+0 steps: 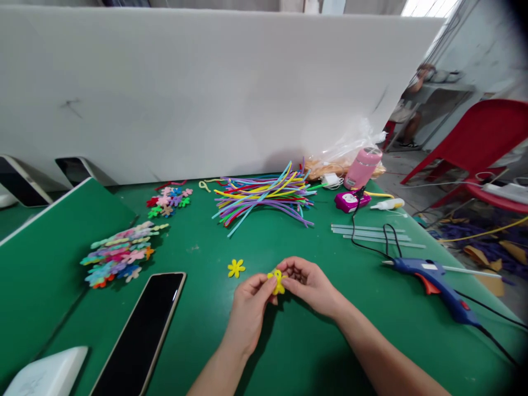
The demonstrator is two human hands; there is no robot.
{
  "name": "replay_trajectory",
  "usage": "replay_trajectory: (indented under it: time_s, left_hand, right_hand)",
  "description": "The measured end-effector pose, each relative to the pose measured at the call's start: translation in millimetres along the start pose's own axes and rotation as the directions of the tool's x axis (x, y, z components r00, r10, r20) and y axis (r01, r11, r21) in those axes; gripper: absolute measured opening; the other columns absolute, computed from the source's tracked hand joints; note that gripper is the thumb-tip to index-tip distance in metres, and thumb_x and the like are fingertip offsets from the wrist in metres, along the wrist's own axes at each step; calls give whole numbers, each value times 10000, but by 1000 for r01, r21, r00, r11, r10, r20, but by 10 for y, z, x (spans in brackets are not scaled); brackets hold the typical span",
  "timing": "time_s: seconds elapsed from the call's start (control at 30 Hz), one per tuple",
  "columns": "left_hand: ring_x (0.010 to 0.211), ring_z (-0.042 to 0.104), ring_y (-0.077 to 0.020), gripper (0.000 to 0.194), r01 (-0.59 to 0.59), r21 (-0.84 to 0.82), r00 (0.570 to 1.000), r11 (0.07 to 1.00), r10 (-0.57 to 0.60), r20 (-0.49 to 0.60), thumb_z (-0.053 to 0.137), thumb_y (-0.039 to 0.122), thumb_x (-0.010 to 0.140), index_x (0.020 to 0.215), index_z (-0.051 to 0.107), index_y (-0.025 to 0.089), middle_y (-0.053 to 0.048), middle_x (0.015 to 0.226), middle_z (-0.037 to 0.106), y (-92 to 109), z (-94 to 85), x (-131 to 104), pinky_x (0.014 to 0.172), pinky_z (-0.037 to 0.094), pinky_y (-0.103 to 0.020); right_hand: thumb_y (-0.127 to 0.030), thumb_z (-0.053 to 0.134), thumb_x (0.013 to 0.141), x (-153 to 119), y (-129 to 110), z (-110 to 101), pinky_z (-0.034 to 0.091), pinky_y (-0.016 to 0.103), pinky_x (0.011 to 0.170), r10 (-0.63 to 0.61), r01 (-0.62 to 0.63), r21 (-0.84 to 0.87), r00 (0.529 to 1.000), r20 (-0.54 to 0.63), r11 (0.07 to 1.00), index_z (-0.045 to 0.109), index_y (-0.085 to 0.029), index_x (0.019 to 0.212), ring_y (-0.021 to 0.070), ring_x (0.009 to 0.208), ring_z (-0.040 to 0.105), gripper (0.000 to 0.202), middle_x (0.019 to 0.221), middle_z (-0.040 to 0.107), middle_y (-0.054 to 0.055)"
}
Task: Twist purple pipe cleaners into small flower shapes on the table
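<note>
Across the green tabletop (206, 313), head view: open surface lies between the phone (142, 330) and your left hand (249, 308); glue gun (437, 280) well off to the right; yellow looped flower (278, 282) between both hands, pinched by thumb and fingers of your left and right hand (311, 286); fuzzy, petalled; a matching flat flower (236, 268) lies just beyond

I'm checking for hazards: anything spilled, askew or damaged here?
Purple scraps litter the floor at right, perhaps dropped waste. On the table, a black cable loops across the clear glue sticks, which looks untidy.
</note>
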State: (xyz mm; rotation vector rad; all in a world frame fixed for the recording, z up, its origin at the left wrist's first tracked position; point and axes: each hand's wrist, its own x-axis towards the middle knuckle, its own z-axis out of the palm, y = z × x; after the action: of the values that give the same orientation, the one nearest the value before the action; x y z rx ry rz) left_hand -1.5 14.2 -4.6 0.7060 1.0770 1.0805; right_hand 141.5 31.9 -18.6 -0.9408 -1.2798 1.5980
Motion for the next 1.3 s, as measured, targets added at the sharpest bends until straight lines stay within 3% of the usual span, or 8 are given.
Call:
replay_trajectory:
  time_s: [0.23,0.43,0.57,0.8,1.1,1.3]
  left_hand:
    - [534,485,-114,270,106,-24,988,994,-103,119,562,338,768,618,621,120,-20,571,583,141,-36,-32,545,383,-245]
    - [502,432,-79,171,91,118,988,989,-105,117,687,242,653,583,576,132,16,535,564,141,-56,10,490,325,-203]
    - [504,428,-75,189,81,33,994,996,-83,67,686,252,660,587,549,145,32,513,543,78,-94,19,489,316,-194]
    - [497,424,-59,192,152,-128,980,980,-133,145,707,211,648,573,547,135,34,521,526,54,-202,10,473,317,-175]
    - [497,429,-46,146,199,-204,968,958,-160,193,722,226,645,642,633,111,17,565,535,94,-214,-38,461,319,-157]
    - [512,428,-51,157,166,-204,975,965,-129,182,722,242,650,630,619,125,24,569,529,104,-243,-50,480,322,-162]
  right_hand:
    - [-390,648,718,-7,-19,-11,367,232,568,20,-21,47,999,28,999,524,-157,959,93,602,488,357,707,515,-16]
    - [-389,667,701,25,21,-10,353,217,543,-17,19,69,999,-36,997,565,-152,957,82,576,464,364,671,514,-26]
    - [-407,624,742,45,36,-11,374,215,543,-36,43,50,991,-127,998,607,-157,916,85,581,479,305,681,548,-11]
    - [-339,628,755,16,46,82,432,289,679,-129,129,-44,992,4,991,646,-158,864,141,716,546,212,796,609,39]
    - [-293,607,776,10,-40,151,443,304,663,-222,212,-253,975,-13,944,646,-158,809,159,702,551,145,755,618,49]
    - [-274,600,781,7,-84,219,431,300,645,-252,232,-292,967,-30,928,650,-154,779,154,669,538,129,715,609,43]
